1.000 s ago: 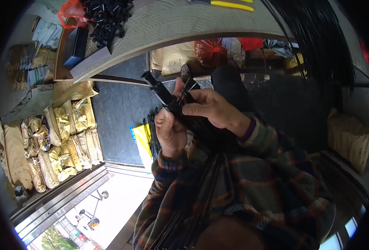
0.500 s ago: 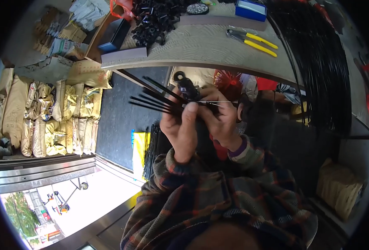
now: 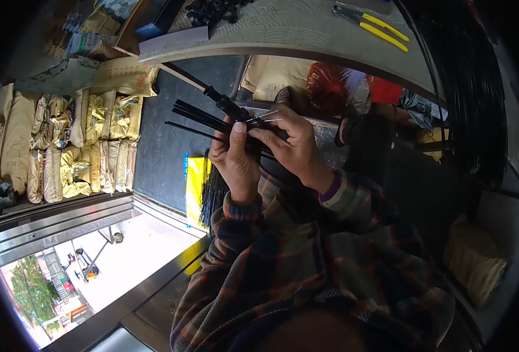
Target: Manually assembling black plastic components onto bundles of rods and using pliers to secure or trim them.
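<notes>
My left hand (image 3: 236, 167) is closed around a bundle of thin black rods (image 3: 198, 115), which fan out to the left. Above its thumb lies a black ribbed cylindrical fitting (image 3: 229, 106), tilted toward the upper left and seemingly lined up with one long black rod. My right hand (image 3: 297, 146) is closed at the fitting's lower right end, fingers and thumb pinching thin pale wires (image 3: 266, 117) that stick out there. Just how the wires meet the fitting is too small to tell. Both hands are in front of my chest, below the table's near edge.
The table (image 3: 283, 29) holds yellow-handled pliers (image 3: 382, 32), black plastic parts (image 3: 215, 10) and long black rods (image 3: 470, 88) at the right. Wrapped brown packages (image 3: 71, 141) are stacked at the left. A yellow bag (image 3: 195, 188) with black rods stands near my left forearm; a red bag (image 3: 328, 85) lies beneath the table.
The black fitting has tipped from nearly upright to slanting left, and the rod bundle has turned a little. Both hands sit slightly lower left of where they were. The head view has shifted.
</notes>
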{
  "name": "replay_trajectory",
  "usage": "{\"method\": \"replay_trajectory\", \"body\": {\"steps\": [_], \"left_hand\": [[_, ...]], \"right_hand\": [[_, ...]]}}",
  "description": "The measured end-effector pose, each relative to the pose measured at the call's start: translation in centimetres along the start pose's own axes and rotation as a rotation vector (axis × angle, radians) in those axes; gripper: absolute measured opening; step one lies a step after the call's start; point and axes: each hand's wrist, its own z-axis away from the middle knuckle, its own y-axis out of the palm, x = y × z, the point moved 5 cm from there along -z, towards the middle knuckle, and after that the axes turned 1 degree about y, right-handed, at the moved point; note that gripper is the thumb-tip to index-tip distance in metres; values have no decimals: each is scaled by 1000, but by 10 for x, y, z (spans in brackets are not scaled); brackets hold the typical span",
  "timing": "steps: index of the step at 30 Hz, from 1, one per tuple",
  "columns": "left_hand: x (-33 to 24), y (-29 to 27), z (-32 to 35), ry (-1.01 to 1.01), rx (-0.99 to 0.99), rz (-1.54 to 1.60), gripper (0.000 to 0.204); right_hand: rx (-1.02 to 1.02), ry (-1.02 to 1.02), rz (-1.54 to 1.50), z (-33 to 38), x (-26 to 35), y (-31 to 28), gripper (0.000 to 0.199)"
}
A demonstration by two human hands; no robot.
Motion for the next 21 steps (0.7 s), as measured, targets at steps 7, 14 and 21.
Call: {"method": "replay_trajectory", "body": {"steps": [7, 14, 21], "left_hand": [[-7, 8, 11, 102, 5, -77, 23], [-5, 19, 22, 135, -14, -65, 25], [-5, 18, 30, 96, -9, -35, 25]], "right_hand": [[191, 379, -263, -1, -14, 0, 14], [39, 154, -170, 11, -1, 0, 10], [49, 203, -298, 13, 2, -3, 11]]}}
